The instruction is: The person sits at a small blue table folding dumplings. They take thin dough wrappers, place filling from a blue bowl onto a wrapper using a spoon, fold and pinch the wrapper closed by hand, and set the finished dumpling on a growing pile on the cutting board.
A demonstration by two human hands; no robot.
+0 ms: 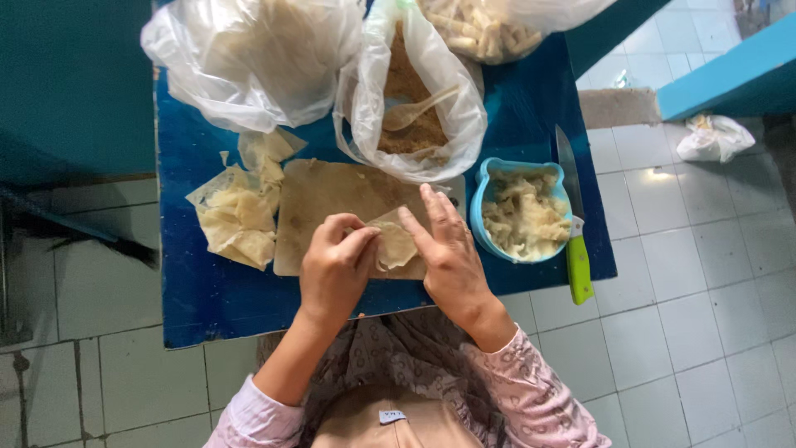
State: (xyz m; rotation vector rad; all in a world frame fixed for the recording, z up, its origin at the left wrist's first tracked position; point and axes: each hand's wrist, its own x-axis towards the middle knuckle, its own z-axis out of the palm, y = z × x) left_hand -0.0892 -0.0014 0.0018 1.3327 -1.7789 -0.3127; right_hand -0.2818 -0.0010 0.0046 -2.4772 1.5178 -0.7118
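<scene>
Hands: left hand (336, 264) pinches the near-left edge of a pale dough wrapper (393, 242); right hand (450, 253), fingers straight, presses its right side. The wrapper lies on the near part of a worn cutting board (319, 199).

Blue table (215, 290): bears all items.

Packages, unlabelled as far as can be seen: clear plastic bag (249, 58), far left, contents blurred; open clear bag of brown crumbly filling (406, 116) with a pale spoon (414, 109), centre; clear bag of pale sticks (489, 29), far right.

Stack of wrappers (239, 217): left of board.

Blue bowl (481, 199) of pale shreds: right.

Green-handled knife (574, 224): at table's right edge; judged liable to fall if nudged. The thin wrapper may tear under a hard pinch.
</scene>
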